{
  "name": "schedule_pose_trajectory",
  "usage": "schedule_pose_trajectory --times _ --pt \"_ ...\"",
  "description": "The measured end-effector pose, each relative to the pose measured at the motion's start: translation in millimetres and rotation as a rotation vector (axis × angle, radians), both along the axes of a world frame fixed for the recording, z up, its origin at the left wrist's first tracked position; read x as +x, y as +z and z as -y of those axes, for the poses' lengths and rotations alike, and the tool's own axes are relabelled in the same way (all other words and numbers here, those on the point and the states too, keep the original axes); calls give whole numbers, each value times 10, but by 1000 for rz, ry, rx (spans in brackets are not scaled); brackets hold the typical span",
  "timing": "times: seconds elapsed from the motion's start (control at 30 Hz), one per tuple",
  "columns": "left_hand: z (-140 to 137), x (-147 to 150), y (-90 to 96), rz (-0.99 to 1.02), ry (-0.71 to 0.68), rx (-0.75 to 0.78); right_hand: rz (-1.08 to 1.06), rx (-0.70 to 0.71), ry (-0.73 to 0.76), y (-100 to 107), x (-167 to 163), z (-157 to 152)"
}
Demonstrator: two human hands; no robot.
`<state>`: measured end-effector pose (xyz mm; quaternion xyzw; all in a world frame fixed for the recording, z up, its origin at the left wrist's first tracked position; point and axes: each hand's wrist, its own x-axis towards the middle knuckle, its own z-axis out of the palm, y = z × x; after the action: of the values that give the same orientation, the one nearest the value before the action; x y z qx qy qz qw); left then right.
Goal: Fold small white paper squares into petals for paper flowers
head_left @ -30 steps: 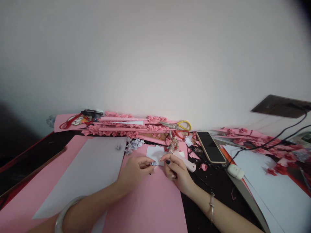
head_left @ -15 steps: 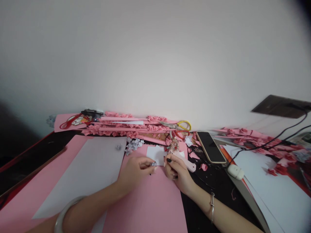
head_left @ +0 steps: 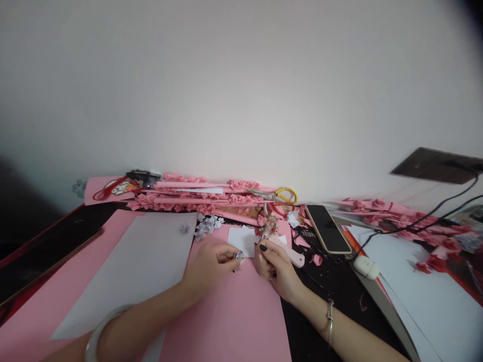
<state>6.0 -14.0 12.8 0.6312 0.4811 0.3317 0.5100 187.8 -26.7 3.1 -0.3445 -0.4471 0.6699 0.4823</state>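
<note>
Between the fingertips of my left hand (head_left: 216,264) is a small folded white paper flower (head_left: 238,256). My right hand (head_left: 274,264) is closed just to its right, thumb pressed to the curled fingers; whatever it pinches, if anything, is hidden. Both hands are over a pink paper sheet (head_left: 234,311). Behind them lies a small white paper piece (head_left: 241,239). A pale pink tool with a beaded charm (head_left: 270,226) rests beyond my right hand, partly covered by it. Several white paper flowers (head_left: 207,224) sit in a cluster behind my left hand.
Pink paper flower stems (head_left: 188,203) line the wall, with yellow-handled scissors (head_left: 273,195) on them. A phone (head_left: 327,229) lies at the right, near a white earphone case (head_left: 366,267) and a black cable (head_left: 411,229). White sheets (head_left: 139,271) spread at the left.
The fingers of my right hand have curled in slightly more. My left hand and the paper flower stay in almost the same place.
</note>
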Motion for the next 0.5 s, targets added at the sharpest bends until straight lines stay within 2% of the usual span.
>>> schedule_pose_trajectory --times 0.5 --pt "-2 2 -8 8 4 -17 -19 10 11 -20 11 3"
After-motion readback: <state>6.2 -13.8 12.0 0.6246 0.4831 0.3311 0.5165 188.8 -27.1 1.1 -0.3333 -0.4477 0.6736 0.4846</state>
